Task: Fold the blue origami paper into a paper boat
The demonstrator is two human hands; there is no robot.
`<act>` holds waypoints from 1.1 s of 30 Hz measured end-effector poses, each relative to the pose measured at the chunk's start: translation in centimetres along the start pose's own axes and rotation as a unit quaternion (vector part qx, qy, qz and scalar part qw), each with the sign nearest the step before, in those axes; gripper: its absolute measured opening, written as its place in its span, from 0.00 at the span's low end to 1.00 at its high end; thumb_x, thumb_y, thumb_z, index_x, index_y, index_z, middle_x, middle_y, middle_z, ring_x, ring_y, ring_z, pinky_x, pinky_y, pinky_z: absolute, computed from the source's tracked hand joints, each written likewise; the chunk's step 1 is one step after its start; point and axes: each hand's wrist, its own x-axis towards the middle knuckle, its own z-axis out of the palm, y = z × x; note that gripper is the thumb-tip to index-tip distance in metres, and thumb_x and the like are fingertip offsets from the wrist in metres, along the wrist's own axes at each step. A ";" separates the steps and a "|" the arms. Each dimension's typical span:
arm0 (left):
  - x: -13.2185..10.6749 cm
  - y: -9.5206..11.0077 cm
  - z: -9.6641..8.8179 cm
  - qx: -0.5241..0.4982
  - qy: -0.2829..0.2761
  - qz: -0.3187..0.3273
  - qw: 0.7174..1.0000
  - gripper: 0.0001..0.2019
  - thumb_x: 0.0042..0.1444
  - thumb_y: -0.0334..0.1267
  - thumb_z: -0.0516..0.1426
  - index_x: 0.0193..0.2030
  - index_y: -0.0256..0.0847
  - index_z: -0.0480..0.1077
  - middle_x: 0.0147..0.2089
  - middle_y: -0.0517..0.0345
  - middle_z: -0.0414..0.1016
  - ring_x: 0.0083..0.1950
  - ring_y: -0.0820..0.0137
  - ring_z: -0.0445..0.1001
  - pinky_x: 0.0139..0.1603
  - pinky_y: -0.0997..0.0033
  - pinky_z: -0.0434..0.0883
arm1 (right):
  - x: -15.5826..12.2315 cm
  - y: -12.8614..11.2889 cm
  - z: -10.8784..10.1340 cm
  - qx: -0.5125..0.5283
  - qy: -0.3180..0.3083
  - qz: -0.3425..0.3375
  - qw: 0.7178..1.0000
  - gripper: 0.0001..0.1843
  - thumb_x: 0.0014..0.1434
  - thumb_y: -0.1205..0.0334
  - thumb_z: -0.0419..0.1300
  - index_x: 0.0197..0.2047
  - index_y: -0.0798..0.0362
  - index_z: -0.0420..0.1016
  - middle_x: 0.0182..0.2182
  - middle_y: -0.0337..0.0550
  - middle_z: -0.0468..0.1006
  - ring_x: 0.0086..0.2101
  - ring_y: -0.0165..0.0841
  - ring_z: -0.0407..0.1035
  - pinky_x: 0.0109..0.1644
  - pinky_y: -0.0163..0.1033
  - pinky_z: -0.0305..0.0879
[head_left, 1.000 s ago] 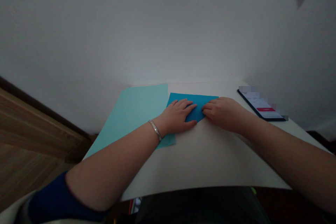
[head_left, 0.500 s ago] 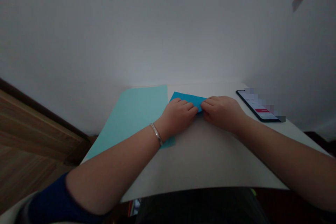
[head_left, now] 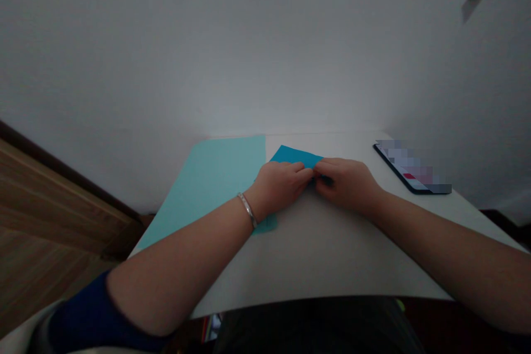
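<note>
Left grip (head_left: 282, 182), right grip (head_left: 347, 183) on blue paper (head_left: 293, 154)

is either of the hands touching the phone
No, the left hand and the right hand are both at the blue paper, while the phone lies apart from them on the table, off to the right.

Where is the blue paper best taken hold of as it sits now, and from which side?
Probably by the far corner of the blue paper, with a light pinch from the far side. That pointed corner shows uncovered beyond the left hand, while the left hand and the right hand block the near side.
</note>
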 end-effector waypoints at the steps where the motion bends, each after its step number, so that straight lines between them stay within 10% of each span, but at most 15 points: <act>1: 0.0 -0.1 0.1 -0.004 0.001 -0.010 1.000 0.11 0.64 0.41 0.48 0.39 0.43 0.70 0.34 0.58 0.74 0.29 0.70 0.69 0.25 0.74 0.58 | 0.0 0.2 0.0 0.003 -0.003 0.010 1.000 0.07 0.55 0.63 0.52 0.30 0.51 0.70 0.30 0.39 0.76 0.32 0.32 0.68 0.30 0.36 0.50; 23: 0.3 -1.7 0.8 -0.043 0.024 -0.163 0.985 0.11 0.64 0.39 0.49 0.36 0.40 0.70 0.34 0.56 0.76 0.37 0.66 0.73 0.37 0.68 0.62 | -0.2 5.5 -0.6 -0.044 -0.028 0.210 0.976 0.08 0.53 0.58 0.54 0.32 0.49 0.73 0.31 0.45 0.77 0.31 0.38 0.68 0.27 0.38 0.49; 33: 0.2 -1.5 1.2 -0.026 0.072 -0.088 0.993 0.10 0.64 0.39 0.50 0.36 0.40 0.71 0.35 0.57 0.76 0.39 0.67 0.73 0.59 0.55 0.59 | -0.1 2.7 -0.1 -0.029 -0.014 0.092 0.995 0.10 0.56 0.61 0.54 0.37 0.48 0.76 0.36 0.43 0.80 0.37 0.39 0.72 0.36 0.40 0.61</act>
